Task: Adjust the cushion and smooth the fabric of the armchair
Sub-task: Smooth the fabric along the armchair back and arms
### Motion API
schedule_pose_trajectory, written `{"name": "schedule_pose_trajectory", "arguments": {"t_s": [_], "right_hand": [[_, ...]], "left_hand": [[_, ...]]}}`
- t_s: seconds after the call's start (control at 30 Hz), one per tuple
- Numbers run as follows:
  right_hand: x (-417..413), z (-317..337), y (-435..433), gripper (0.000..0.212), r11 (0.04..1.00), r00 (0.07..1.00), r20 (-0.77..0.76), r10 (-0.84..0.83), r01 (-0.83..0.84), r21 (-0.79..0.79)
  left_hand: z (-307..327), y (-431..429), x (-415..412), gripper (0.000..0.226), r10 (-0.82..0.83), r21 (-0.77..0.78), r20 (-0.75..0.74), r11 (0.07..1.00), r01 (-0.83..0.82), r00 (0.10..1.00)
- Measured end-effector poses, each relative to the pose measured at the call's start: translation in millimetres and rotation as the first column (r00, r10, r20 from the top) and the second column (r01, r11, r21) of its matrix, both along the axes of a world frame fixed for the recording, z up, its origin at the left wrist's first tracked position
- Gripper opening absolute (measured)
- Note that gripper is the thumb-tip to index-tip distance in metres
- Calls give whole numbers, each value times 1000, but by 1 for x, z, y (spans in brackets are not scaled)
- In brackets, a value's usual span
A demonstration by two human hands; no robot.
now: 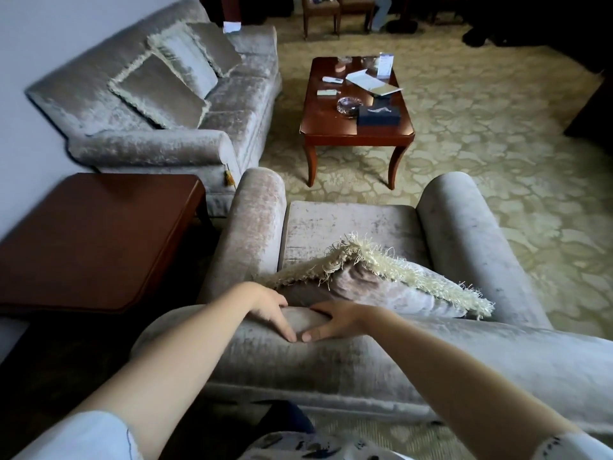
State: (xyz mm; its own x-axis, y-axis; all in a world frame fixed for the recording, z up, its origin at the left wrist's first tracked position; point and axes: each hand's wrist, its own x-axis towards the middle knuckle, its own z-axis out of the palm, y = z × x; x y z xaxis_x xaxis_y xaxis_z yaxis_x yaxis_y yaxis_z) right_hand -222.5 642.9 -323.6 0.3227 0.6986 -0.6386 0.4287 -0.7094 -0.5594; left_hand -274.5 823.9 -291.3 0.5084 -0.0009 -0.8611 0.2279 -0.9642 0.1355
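Both hands, left hand point(273, 312) and right hand point(335, 320), lie flat and spread on the armchair point(331, 360) back, so slide them apart slowly, then straighten the cushion point(371, 283).

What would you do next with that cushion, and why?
Probably lift the cushion and stand it square against the backrest. It leans crooked on the seat, one fringed corner poking up, while both hands rest flat on the backrest, holding nothing.
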Motion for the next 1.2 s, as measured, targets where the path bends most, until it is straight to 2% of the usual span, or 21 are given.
{"name": "schedule_pose_trajectory", "arguments": {"t_s": [0.23, 0.4, 0.57, 0.73, 0.83, 0.93, 1.0, 1.1, 1.2], "right_hand": [[6, -7, -5, 88, 998, 998, -7, -66, 66, 4], [20, -10, -40, 82, 986, 987, -8, -162, 162, 36], [33, -17, -104, 62, 973, 968, 101, -230, 230, 14], [68, -20, -175, 59, 984, 983, 118, -138, 150, -99], [92, -14, -225, 67, 984, 993, 55, -105, 111, -141], [111, -8, -271, 88, 982, 998, 10, -66, 67, -175], [120, -5, -291, 88, 978, 999, -11, -35, 32, -205], [130, -2, -304, 88, 973, 998, -39, 48, -55, -222], [137, 2, -304, 101, 958, 992, -54, 111, -122, -259]], "left_hand": [[-13, -5, 13, 102, -48, -95, -25, 994, 45, 999], [-18, -32, 24, 118, -58, -128, 11, 990, 59, 998], [-24, -94, 36, 114, 2, -194, 80, 981, 13, 997], [-32, -184, 62, 124, -3, -175, 144, 984, 28, 990], [-30, -235, 84, 118, 24, -205, 109, 979, -1, 994], [-25, -284, 98, 114, 13, -218, 113, 976, 12, 993], [-24, -309, 101, 113, -6, -212, 137, 977, 36, 991], [-23, -325, 102, 117, -23, -186, 162, 981, 53, 986], [-27, -325, 103, 119, -30, -183, 159, 981, 60, 987]]}}
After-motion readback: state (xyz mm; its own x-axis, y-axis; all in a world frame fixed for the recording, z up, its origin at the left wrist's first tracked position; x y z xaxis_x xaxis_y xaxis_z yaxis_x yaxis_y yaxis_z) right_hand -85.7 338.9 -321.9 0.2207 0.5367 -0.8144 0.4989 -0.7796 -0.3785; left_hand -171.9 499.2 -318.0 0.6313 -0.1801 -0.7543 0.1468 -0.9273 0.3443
